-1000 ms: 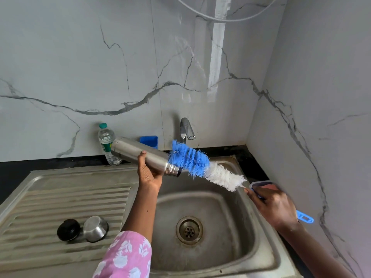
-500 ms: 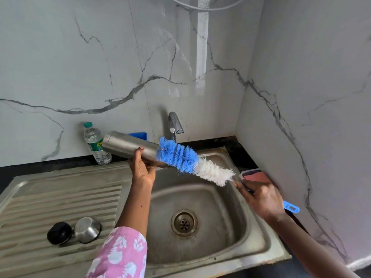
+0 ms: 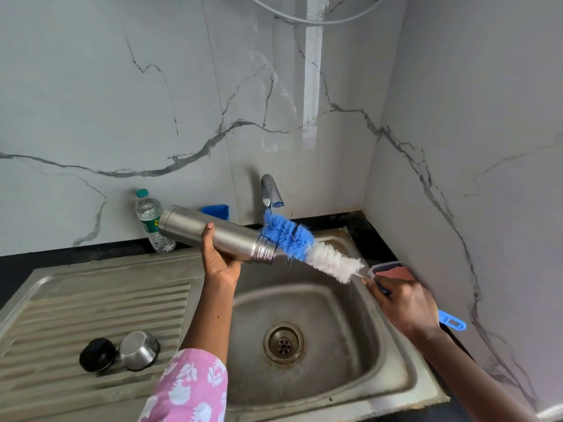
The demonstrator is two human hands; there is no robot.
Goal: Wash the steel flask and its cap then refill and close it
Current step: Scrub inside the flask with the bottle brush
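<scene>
We have the steel flask (image 3: 213,234) up over the sink (image 3: 411,388), lying almost on its side. Its base points left toward the wall and its threaded mouth points right and a little down. Our left hand (image 3: 221,263) is under it, fingers wrapped round the body and the thumb pressed on the near side.

Our right hand (image 3: 405,303) is clenched round the blue handle of the bottle brush (image 3: 320,257), and the handle's end pokes out past the wrist. The brush slants up and left from there, white bristles first, then blue. The blue bristles sit right at the flask's mouth, against the threaded neck. We cannot tell whether any of them are inside.

The tap (image 3: 269,190) stands just behind the brush tip, and no water shows at its spout. Below, the basin has its round drain (image 3: 283,342) in the middle.

On the ribbed draining board (image 3: 91,306) to the left, the black stopper (image 3: 97,354) and the steel cap (image 3: 138,350) lie side by side, touching or nearly so. The cap is tipped on its side.

Behind the flask's base a plastic water bottle (image 3: 150,220) with a green top stands upright against the marble wall. A blue object (image 3: 217,210) peeks out behind the flask, too hidden to name. Just beyond our right hand a clear-rimmed container (image 3: 393,271) holding something pink sits by the side wall. A pink floral sleeve (image 3: 189,388) covers our left arm near the bottom edge.
</scene>
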